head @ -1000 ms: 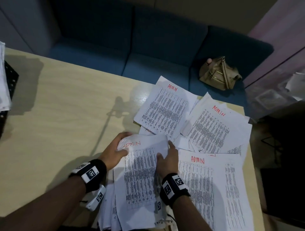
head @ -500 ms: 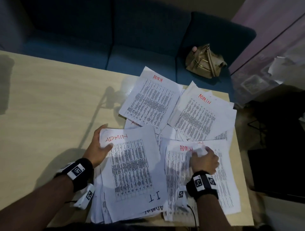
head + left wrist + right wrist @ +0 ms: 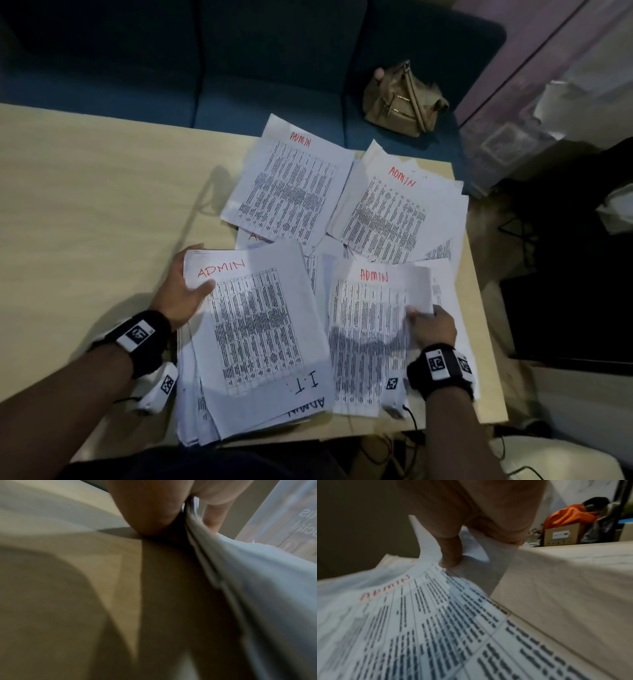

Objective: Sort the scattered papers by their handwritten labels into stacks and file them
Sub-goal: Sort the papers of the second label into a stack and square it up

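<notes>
A thick stack of printed sheets (image 3: 257, 335) lies at the table's near edge, its top sheet marked ADMIN in red and I.T. in black. My left hand (image 3: 185, 291) grips the stack's upper left corner, thumb on top, fingers beneath (image 3: 150, 513). To the right, my right hand (image 3: 428, 322) pinches the right edge of a loose ADMIN sheet (image 3: 370, 329) and curls it up off the papers below (image 3: 450, 555). Two more ADMIN sheets (image 3: 294, 188) (image 3: 394, 212) lie farther back.
The wooden table (image 3: 85, 222) has bare surface to the left. A blue sofa (image 3: 239, 68) stands behind it with a tan handbag (image 3: 400, 99) on the seat. The table's right edge (image 3: 486, 325) drops to a dark floor with cables.
My right hand has slid back along the loose ADMIN sheet to its right edge and lifted that edge. My left hand still holds the stack's corner. The head view has shifted a little.
</notes>
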